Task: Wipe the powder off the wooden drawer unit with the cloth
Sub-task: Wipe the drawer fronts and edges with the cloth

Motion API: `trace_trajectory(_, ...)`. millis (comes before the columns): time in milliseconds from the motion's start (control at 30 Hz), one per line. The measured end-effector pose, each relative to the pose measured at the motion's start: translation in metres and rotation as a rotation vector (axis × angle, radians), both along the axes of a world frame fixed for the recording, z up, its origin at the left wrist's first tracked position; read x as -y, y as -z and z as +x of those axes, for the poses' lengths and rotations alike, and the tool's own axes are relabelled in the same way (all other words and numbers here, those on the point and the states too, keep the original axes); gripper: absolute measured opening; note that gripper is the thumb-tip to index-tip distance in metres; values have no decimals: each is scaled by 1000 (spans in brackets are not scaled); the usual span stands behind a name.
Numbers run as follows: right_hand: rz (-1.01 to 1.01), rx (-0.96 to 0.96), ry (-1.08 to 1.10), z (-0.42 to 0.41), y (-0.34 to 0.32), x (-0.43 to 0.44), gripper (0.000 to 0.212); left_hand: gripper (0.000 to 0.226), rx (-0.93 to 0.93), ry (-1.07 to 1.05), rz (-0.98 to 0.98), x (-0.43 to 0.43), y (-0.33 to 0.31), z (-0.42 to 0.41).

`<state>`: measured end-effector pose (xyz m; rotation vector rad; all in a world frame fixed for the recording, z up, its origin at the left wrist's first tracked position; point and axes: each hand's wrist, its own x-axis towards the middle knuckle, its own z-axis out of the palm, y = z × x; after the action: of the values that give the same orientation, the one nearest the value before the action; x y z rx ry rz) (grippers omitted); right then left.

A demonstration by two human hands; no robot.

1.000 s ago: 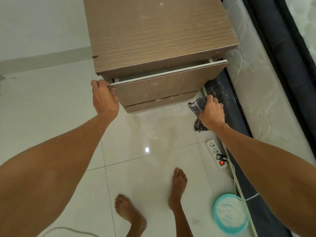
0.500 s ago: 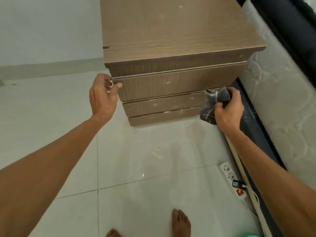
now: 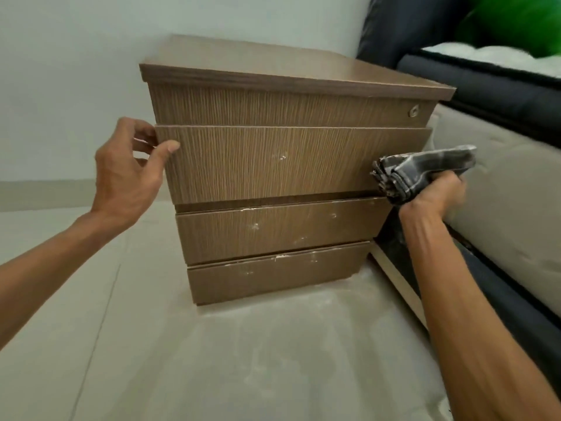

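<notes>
The wooden drawer unit stands on the tiled floor in front of me, seen from low down. White powder flecks dot its drawer fronts and the ledges between them. My left hand pinches the left edge of the upper drawer front, thumb on its face. My right hand grips a folded dark cloth, dusted with powder. The cloth touches the right end of that same drawer front.
A bed with a beige mattress side and dark frame stands close on the right of the unit. Powder smears lie on the floor tiles before the unit. A pale wall is behind.
The pulled-out drawer has gone back in. My view has dropped from above the unit to level with its front. My right hand has brought the cloth up to the drawer's right end.
</notes>
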<state>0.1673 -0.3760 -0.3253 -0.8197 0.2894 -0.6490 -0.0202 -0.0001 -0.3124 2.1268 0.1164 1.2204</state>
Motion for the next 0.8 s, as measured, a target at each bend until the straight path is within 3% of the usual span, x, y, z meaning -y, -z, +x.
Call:
trace_trajectory(100,-6,36,99,0,8,-5,31,16,48,-14,34,-2,6,5)
trace_trajectory(200,-70,127,98,-5,11,-12,31,22,85,-23,35,0,7,5)
trace_trajectory(367,-621,60,25,-2,28,-52,51,25,14,-62,-42,6,-2,1)
trace_trajectory(467,-829,3,71,9,39,-72,61,23,-36,-51,-74,4,-4,-2)
trace_trajectory(600,-950,-2,122,-1,45,-100,80,24,-92,-48,-88,0,-9,-3)
trace_trajectory(800,-1047,69,176,-31,55,-162,90,26,-144,-38,-97,-2,-17,-6)
